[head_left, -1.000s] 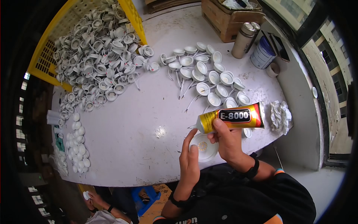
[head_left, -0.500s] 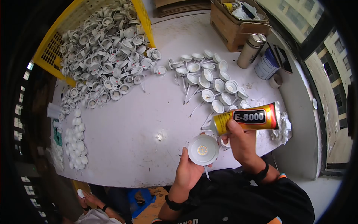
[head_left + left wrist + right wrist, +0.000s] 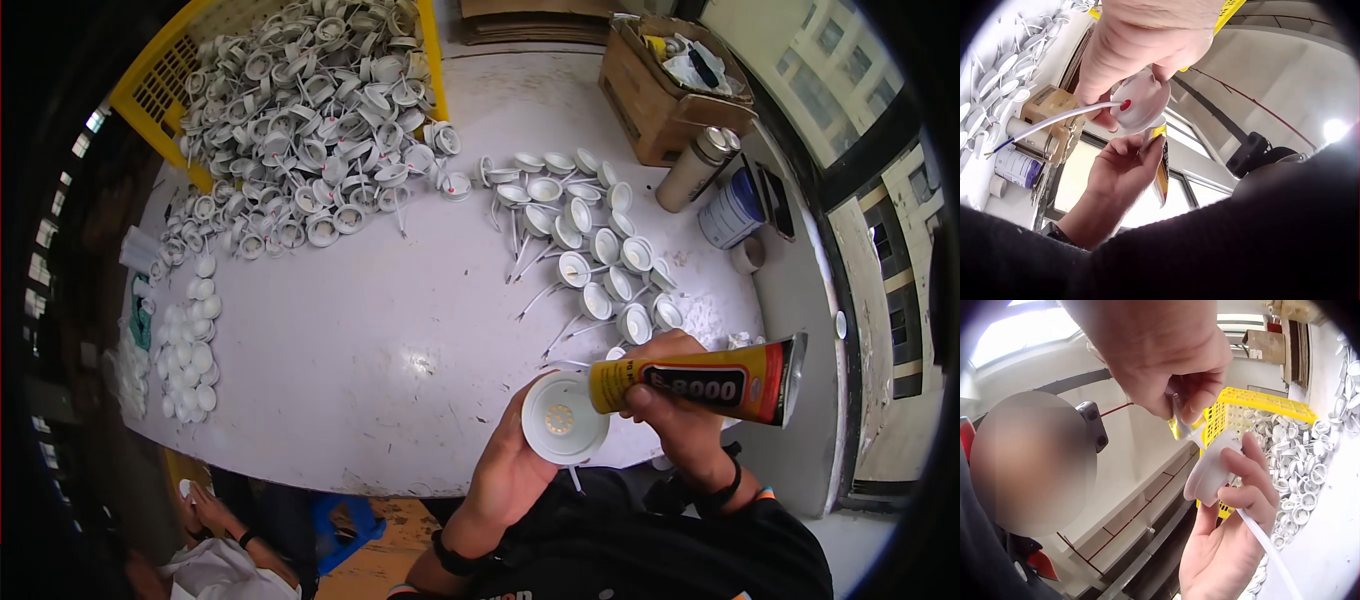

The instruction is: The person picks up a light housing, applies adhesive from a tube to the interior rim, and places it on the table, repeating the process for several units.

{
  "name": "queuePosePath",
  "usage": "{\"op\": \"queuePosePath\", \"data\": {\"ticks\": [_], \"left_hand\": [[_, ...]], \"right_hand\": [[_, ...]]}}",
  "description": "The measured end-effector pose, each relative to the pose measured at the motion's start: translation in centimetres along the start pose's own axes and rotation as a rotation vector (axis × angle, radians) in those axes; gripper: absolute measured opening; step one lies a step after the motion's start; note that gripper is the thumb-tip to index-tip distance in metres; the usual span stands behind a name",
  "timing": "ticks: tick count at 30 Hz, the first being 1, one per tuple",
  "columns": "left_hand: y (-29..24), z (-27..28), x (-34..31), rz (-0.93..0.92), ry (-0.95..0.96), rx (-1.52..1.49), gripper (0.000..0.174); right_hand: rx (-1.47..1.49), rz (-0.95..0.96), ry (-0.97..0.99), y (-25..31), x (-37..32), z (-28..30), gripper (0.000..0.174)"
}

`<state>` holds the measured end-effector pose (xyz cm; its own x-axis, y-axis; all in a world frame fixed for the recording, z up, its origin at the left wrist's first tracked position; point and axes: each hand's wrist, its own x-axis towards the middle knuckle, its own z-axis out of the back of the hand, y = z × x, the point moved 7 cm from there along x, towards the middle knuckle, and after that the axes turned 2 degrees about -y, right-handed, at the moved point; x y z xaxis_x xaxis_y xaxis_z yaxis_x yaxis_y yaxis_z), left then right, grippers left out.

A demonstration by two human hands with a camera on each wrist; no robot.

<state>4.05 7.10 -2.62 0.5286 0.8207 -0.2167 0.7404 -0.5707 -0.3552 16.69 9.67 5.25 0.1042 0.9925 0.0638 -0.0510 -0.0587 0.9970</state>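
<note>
My left hand (image 3: pixel 505 475) holds a round white downlight housing (image 3: pixel 540 440), its open face up toward the head camera. Inside it sits a disc of small yellow LEDs (image 3: pixel 559 418). From its back, in the left wrist view, a white cable (image 3: pixel 1054 120) runs out through a red grommet (image 3: pixel 1125 105). My right hand (image 3: pixel 690 430) grips a yellow, black and red E-8000 glue tube (image 3: pixel 740 380). The tube's nozzle end is right at the housing's right rim, and the tip is hidden in the head view.
Many white housings (image 3: pixel 350 150) spill from a yellow crate (image 3: pixel 435 60). More wired lights (image 3: pixel 605 245) stand right of centre, with white domes (image 3: pixel 190 350) at far left. A carton (image 3: pixel 665 115), flask (image 3: pixel 690 175) and tub (image 3: pixel 730 215) line the window side. Another person's hands (image 3: pixel 205 510) are at lower left.
The left index finger was at the nozzle tip, then came away, and the housing turned face up. After moving apart to the right, the tube has come down with its nozzle end at the rim.
</note>
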Motion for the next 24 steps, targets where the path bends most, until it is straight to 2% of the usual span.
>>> {"op": "queuePosePath", "data": {"ticks": [3, 24], "left_hand": [[0.02, 0.16, -0.01, -0.032, -0.083, 0.115, 0.051], [-0.42, -0.71, -0.12, -0.072, -0.03, 0.175, 0.054]], "right_hand": [[-0.031, 0.019, 0.013, 0.09, 0.06, -0.29, 0.016], [-0.098, 0.053, 0.025, 0.24, 0.07, -0.8, 0.018]]}}
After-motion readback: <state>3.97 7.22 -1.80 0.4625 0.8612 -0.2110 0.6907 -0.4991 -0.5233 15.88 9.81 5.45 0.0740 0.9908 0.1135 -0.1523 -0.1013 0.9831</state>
